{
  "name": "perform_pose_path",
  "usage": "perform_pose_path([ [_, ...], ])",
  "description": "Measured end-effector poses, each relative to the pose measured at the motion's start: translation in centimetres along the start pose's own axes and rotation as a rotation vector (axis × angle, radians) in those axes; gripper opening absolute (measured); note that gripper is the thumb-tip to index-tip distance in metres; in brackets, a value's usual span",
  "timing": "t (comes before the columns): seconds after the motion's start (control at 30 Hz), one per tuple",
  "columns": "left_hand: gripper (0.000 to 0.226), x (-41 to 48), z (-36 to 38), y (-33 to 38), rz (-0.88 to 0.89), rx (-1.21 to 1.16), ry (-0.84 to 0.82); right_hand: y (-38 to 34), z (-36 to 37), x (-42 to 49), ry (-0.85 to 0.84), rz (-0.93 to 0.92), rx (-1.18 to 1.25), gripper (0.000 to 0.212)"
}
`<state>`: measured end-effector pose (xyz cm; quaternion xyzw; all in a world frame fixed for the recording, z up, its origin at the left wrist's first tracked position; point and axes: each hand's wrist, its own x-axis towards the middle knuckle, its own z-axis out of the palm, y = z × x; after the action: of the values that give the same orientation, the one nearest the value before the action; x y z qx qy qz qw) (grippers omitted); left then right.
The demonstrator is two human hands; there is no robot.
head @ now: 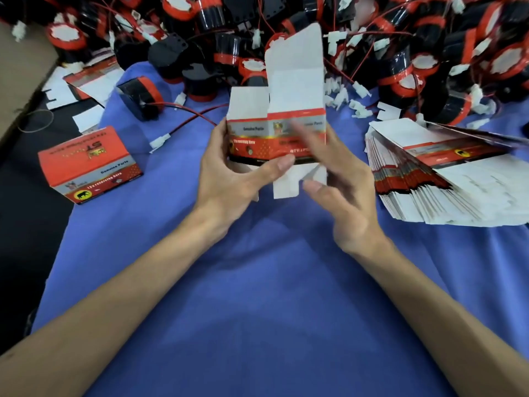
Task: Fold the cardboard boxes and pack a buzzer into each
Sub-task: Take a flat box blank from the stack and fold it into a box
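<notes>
Box point(252, 138): held above the middle of the cloth, opened into a tube, print side toward the camera and upside down.
Top flaps point(297, 78): stand up unfolded, white inside showing; the tall one is on the right and a shorter one on the left.
Bottom flaps point(284, 186): hang loose and white below the box, between the two thumbs.
Left hand point(229, 181): grips the box; the thumb lies across its lower front edge and the fingers curl round its left side.
Right hand point(349, 207): spread and holding nothing, with straight fingers blurred in front of the box's right half. Whether they touch it cannot be told; the thumb is clear of the bottom flaps.
Buzzers point(400, 38): a heap of black-and-red ones with white plugs and red wires along the far edge, behind the box.
Lone buzzer point(140, 98): lies on its side on the cloth, left of the box and apart from the heap; its wire point(186, 116) runs to a white plug point(159, 142).
Closed box point(88, 164): sits at the cloth's left edge, well apart from the hands.
Flat stack point(443, 179): unfolded boxes fanned out on the right, near the right hand.
Loose flats point(94, 81): a few at far left, beside the heap.
Cloth point(257, 282): blue, beneath both forearms.
</notes>
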<state>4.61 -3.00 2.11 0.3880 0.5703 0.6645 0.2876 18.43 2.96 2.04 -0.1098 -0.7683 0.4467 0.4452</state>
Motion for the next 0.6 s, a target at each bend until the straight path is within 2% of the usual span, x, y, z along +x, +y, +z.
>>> perform_pose_path([
  [0.07, 0.094, -0.1, -0.1, 0.1, 0.073, 0.029, -0.057, -0.4, 0.0, 0.2, 0.064, 0.16, 0.288, 0.07],
  [0.13, 0.089, -0.6, -0.1, 0.1, 0.094, 0.005, -0.217, -0.6, -0.2, 0.5, 0.119, 0.326, 0.458, 0.087],
  [0.2, 0.08, -1.0, -0.2, 0.0, 0.088, -0.027, -0.381, -0.6, -0.5, 0.8, 0.114, 0.405, 0.473, 0.104],
  [0.27, 0.075, -1.2, -0.4, -0.1, 0.056, -0.049, -0.439, -0.6, -0.8, 0.9, 0.101, 0.435, 0.435, 0.107],
  [0.47, 0.063, -1.0, -0.2, 0.0, -0.005, -0.01, -0.226, -0.6, -0.9, 1.2, 0.087, 0.417, 0.349, 0.065],
  [0.6, 0.063, -0.4, -0.5, -0.3, -0.044, -0.01, -0.183, -0.8, -0.8, 1.2, 0.11, 0.406, 0.323, 0.03],
])
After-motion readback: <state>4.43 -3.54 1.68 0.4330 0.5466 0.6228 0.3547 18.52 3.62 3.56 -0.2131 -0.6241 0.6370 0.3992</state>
